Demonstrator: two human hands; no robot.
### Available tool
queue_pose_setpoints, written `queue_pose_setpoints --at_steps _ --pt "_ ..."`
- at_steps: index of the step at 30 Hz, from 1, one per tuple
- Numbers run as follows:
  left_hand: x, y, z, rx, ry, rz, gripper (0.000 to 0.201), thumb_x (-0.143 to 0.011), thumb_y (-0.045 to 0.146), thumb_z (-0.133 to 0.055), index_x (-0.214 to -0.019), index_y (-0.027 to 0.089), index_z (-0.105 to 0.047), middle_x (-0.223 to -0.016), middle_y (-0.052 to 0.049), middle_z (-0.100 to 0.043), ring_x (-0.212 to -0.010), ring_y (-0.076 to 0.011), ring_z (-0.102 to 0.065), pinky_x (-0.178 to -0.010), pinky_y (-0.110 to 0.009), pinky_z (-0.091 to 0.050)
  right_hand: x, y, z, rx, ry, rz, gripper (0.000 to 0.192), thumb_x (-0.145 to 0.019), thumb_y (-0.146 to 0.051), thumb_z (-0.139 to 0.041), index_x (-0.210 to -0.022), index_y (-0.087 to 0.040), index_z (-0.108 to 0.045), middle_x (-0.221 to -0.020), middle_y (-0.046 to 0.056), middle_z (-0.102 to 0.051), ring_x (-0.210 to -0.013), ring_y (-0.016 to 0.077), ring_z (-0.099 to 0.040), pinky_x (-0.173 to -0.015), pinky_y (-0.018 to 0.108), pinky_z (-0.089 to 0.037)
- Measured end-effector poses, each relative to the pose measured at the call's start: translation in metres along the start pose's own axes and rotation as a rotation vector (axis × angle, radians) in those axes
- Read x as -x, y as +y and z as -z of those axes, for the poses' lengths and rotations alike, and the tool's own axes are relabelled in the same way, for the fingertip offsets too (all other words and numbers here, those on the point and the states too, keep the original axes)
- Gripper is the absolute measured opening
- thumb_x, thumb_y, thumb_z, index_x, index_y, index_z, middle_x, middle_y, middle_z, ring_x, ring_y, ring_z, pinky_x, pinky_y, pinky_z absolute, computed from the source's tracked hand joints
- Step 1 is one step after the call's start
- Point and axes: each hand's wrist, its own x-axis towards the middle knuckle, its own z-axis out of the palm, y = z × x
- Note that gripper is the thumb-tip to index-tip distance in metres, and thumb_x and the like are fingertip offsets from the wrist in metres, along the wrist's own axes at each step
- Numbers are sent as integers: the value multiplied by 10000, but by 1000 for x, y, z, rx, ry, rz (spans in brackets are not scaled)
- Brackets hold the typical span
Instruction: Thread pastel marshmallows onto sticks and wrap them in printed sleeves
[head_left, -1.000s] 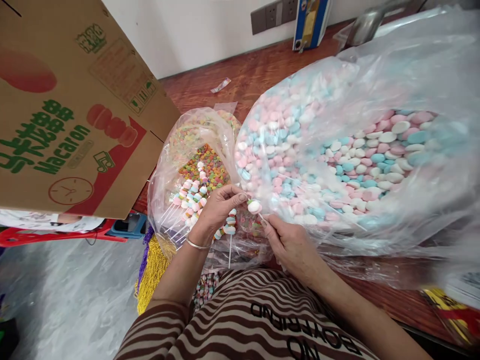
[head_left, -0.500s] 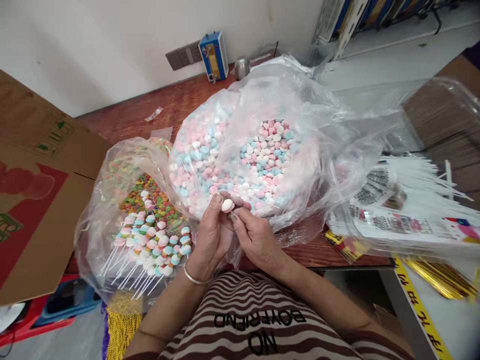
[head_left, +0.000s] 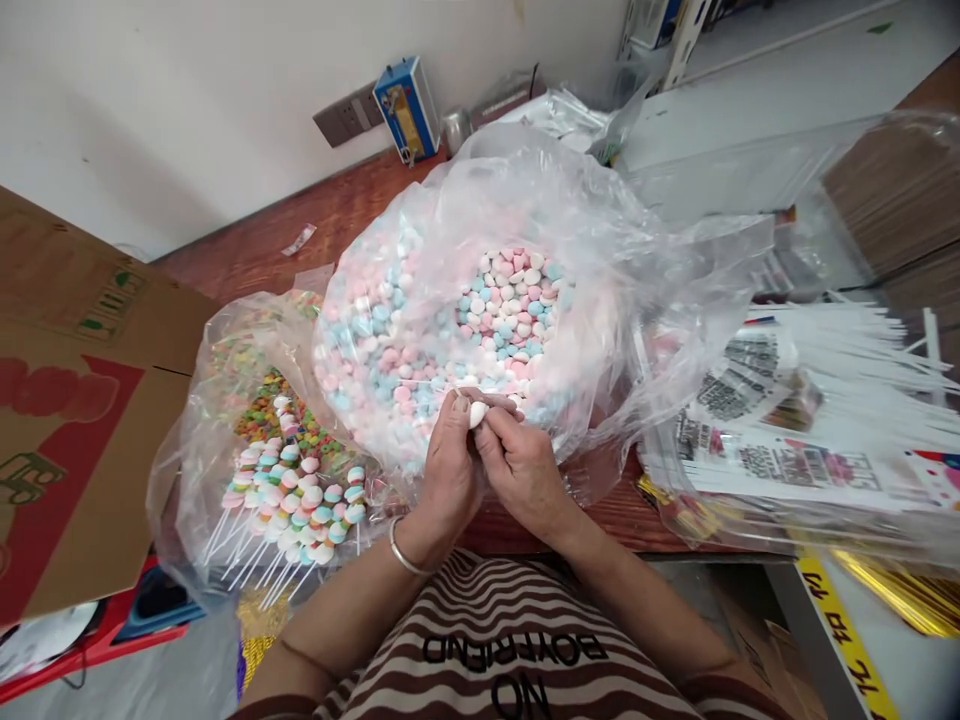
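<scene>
I see both hands together, left hand [head_left: 450,460] and right hand [head_left: 521,465] pinching one white candy [head_left: 475,412]. The candy bag [head_left: 600,260] sits just beyond on the table [head_left: 255,260].

- Looks like a small home-style candy packing workshop.
- Huge clear bags of bulk pastel candies [head_left: 510,300] on a wooden table [head_left: 352,215].
- Finished candy skewers [head_left: 289,505], stacked white sticks [head_left: 847,345], shipping carton [head_left: 67,400] alongside.

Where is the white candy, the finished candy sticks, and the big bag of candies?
white candy [head_left: 476,412]: head view, its visible top.
finished candy sticks [head_left: 300,500]: head view, candy heads.
big bag of candies [head_left: 390,330]: head view, plastic side.
</scene>
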Motion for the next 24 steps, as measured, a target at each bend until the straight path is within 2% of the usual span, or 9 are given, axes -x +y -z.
queue_pose_setpoints --at_steps 3,5,6,9,11,14,19,21,24 --pt "-26 10 3 -37 -69 -2 375 -995 541 -461 -1108 220 -621 -1135 -88 -726 -995 -211 -703 -906 -370 -558 -6 9 10 -58 0 -57 282 -1006 -275 -461 -728 -226 -455 -600 -53 -436 -534 107 -396 -540 246 -298" --pt "-55 21 8 -188 -79 -93 423 -1007 565 -422 -1208 234 -592 -1141 -98 -728 -973 -204 -704 -872 -365 -562 -8 13 17 -106 55 -93 312 -1006 -301 -479 -705 -224 -441 -596 -60 -407 -539 99 -378 -540 239 -302" --pt "-72 27 11 -341 -81 -176 395 -1009 535 -443 -1192 227 -609 -1118 -98 -732 -968 -198 -698 -863 -353 -559 -8 15 20 -140 96 -113 322 -1006 -311 -485 -700 -221 -445 -601 -60 -406 -546 97 -378 -541 236 -308" --pt "-129 39 19 -887 -124 -426 168 -967 313 -559 -980 199 -683 -973 -69 -736 -883 -184 -679 -846 -330 -536 -7 19 26 -299 191 -199 311 -1021 -350 -485 -746 -209 -524 -607 -57 -430 -545 94 -395 -529 228 -328" --pt "-163 42 19 -1199 -155 -590 165 -943 190 -538 -950 196 -703 -996 -69 -733 -943 -200 -670 -898 -342 -514 -6 21 28 -425 203 -269 303 -1031 -389 -488 -820 -200 -595 -585 -64 -429 -509 89 -390 -494 221 -324" --pt "-197 39 13 -1575 -204 -596 228 -933 122 -483 -942 178 -705 -1017 -102 -722 -1008 -241 -663 -896 -357 -501 -5 23 30 -584 219 -360 325 -1026 -447 -512 -868 -193 -639 -539 -82 -398 -441 75 -350 -432 210 -291" --pt "-212 27 2 -1900 -182 -531 157 -908 140 -526 -956 157 -674 -1114 -147 -682 -964 -268 -657 -762 -343 -481 -4 23 34 -770 230 -448 338 -1009 -493 -547 -886 -194 -646 -492 -102 -347 -390 64 -305 -369 190 -234" --pt "-210 23 2 -1914 -196 -563 155 -901 120 -514 -939 156 -659 -1106 -157 -675 -933 -270 -647 -727 -344 -467 -3 23 36 -802 254 -457 316 -1008 -482 -558 -897 -198 -640 -492 -101 -362 -388 64 -313 -362 186 -237" --pt "-209 21 4 -1800 -213 -642 171 -908 105 -478 -953 167 -631 -1052 -152 -668 -874 -260 -625 -706 -351 -448 -2 22 38 -820 283 -452 294 -1007 -472 -566 -898 -206 -627 -496 -97 -387 -387 67 -336 -362 186 -254"
